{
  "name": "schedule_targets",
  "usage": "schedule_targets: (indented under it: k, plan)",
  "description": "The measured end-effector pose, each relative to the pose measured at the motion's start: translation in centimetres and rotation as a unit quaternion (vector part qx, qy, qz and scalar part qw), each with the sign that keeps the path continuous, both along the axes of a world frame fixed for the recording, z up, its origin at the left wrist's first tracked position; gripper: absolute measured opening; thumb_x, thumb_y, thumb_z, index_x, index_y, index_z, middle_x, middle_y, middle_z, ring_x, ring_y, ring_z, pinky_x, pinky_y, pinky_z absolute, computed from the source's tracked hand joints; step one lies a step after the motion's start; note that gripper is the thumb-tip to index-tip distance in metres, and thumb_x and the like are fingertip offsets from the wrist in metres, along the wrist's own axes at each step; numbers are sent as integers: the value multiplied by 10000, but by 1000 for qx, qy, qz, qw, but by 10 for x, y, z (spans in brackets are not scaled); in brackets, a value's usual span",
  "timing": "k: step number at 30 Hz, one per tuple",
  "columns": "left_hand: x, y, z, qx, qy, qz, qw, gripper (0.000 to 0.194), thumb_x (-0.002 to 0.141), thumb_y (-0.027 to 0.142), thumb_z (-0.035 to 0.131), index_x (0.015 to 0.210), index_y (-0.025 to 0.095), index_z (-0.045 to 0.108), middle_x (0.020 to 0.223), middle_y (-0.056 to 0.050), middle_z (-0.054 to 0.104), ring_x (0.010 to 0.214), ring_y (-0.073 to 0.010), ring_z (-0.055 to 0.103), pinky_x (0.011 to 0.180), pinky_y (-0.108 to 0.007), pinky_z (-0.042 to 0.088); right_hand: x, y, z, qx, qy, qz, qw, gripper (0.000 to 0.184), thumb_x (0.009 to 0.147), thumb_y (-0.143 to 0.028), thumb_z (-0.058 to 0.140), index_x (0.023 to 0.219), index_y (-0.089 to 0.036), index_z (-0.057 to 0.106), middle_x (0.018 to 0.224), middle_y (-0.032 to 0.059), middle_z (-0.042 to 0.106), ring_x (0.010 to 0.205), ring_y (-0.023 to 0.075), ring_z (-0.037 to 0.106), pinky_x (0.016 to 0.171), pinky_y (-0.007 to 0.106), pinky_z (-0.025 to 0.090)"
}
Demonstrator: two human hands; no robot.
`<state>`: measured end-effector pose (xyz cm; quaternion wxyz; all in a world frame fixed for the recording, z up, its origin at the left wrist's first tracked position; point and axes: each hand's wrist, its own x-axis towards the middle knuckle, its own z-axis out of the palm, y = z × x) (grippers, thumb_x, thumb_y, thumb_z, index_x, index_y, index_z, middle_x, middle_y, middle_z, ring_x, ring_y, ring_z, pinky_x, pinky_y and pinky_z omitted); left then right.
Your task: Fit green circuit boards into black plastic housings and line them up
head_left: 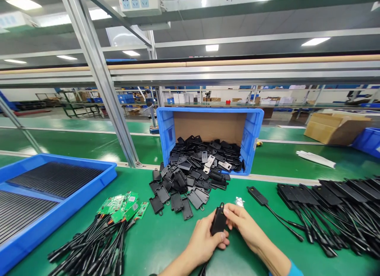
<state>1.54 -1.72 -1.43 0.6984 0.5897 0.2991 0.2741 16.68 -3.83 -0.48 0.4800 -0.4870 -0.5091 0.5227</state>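
Observation:
Both hands meet low in the middle over the green mat (166, 244). My left hand (204, 240) grips a small black plastic case (219, 220) from below, its thumb on the case's lower end. My right hand (242, 224) pinches the case's upper right side with its fingertips. A black cable runs down from the case between my wrists. Just beyond the hands lies a heap of black plastic shells (184, 185), spilling from a tipped blue crate (252, 133).
Green circuit boards with black cables (118, 212) lie at the left. A blue tray (74, 197) of black ribbed parts sits far left. Finished black units with cables (329, 205) are stacked at the right. A slanted metal post (101, 82) and cardboard box (335, 127) stand behind.

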Motion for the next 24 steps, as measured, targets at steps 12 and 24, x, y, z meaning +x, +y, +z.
schedule_targets:
  k: [12,24]
  plan:
    - [3,1,-10,-106,-135,-31,985,1317,493,317,881,1439,246,-32,1294,-175,477,1075,-221,554,809,-293,462,11,0,-4,124,-500,-148,844,433,877,-269,450,1282,-120,431,990,109,574,891,227,571,789,339,490]
    - [-2,2,-10,63,6,-19,998,904,621,231,718,1400,160,266,1301,-213,447,1064,-258,540,844,-392,491,76,1,-4,-13,-727,-248,640,444,855,-208,523,1242,7,490,1112,274,523,987,420,521,725,445,473]
